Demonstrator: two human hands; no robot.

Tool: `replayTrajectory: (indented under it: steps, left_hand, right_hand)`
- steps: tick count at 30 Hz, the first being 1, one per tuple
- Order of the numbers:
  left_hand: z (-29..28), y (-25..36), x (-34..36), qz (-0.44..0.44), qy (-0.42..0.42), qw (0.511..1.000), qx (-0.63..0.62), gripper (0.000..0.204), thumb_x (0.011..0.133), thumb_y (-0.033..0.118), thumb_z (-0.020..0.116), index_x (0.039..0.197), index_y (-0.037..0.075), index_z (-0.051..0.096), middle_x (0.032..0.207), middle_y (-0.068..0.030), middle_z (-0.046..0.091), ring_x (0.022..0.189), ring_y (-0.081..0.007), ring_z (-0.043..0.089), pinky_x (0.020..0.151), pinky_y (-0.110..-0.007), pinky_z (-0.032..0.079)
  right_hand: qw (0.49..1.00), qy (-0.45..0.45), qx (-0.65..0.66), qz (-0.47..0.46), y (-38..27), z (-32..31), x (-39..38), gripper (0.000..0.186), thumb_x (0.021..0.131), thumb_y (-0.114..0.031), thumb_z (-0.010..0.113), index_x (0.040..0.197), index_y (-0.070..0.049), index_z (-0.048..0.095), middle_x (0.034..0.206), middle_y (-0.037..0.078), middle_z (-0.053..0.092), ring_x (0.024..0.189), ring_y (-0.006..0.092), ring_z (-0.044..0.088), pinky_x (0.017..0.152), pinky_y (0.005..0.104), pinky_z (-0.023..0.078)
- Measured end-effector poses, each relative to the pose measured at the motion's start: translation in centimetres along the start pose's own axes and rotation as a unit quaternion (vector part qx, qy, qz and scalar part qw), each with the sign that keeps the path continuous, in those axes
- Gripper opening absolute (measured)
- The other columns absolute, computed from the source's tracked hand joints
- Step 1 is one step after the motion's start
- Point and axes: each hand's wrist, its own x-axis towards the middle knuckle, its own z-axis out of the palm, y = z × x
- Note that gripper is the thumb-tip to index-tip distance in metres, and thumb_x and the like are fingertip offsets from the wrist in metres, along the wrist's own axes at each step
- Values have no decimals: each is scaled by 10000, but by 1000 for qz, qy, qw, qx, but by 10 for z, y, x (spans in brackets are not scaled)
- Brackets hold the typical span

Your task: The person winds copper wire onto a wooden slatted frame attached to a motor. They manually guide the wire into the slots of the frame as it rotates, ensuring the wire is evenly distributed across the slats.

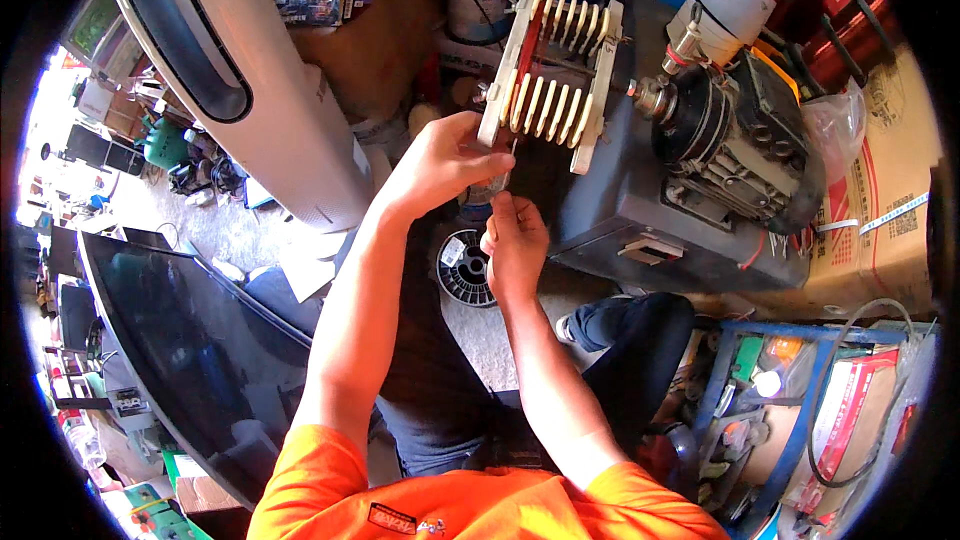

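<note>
A coil-winding former [590, 105] with pale ribs between two cream bars sits in front of the machine's shaft. Dark red wire shows wound along its left part. My left hand [440, 165] is at the former's lower left end, thumb and fingers closed together. Just below and to the right, my right hand [515, 240] is pinched closed with its fingertips up. Something small and thin shows between the two hands, too fine to name. Below them a black wire spool [443, 258] with a white label stands near the floor.
An electric motor [740, 140] sits on a grey machine housing [620, 230] at right. Large copper wire spools [840, 30] and a cardboard box [880, 200] stand beyond it. A tall white appliance [270, 90] and a dark screen panel [180, 340] flank my left side. A blue-framed crate [805, 420] holds clutter.
</note>
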Motion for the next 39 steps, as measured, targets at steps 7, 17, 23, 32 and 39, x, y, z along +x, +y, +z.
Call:
replayTrajectory:
  steps: [7,17,23,32,39]
  left_hand:
    - [4,5,-4,15,18,1000,14,298,820,163,724,1017,-4,574,877,-22,602,778,-76,565,671,-250,482]
    - [18,-11,-10,-23,-87,981,174,379,964,317,511,863,-31,622,693,-57,612,644,-98,575,587,-288,502]
    - [21,-14,-8,-19,-56,984,167,395,967,324,502,849,-29,635,686,-55,622,624,-108,582,576,-285,501]
    - [23,-17,-5,15,-40,979,200,413,961,348,502,848,-23,645,669,-75,631,615,-116,590,584,-308,497]
    - [23,-15,-5,6,-42,976,213,400,949,346,509,844,-15,645,644,-106,622,594,-155,600,580,-332,483]
  right_hand:
    - [998,28,-37,-39,4,1,0,243,915,-254,632,793,-72,526,564,-50,410,452,22,318,403,207,241]
    - [996,31,-59,-54,-8,9,3,245,956,-239,567,773,-88,504,587,-53,440,468,14,329,418,206,235]
    - [996,26,-63,-55,-11,9,4,228,956,-223,561,785,-82,509,599,-49,453,473,12,333,419,203,231]
    - [995,34,-72,-62,-14,10,4,242,952,-225,567,766,-80,514,605,-48,456,476,11,339,415,197,229]
    - [994,28,-77,-66,-8,6,7,248,955,-225,561,758,-87,502,604,-49,448,476,15,340,418,206,233]
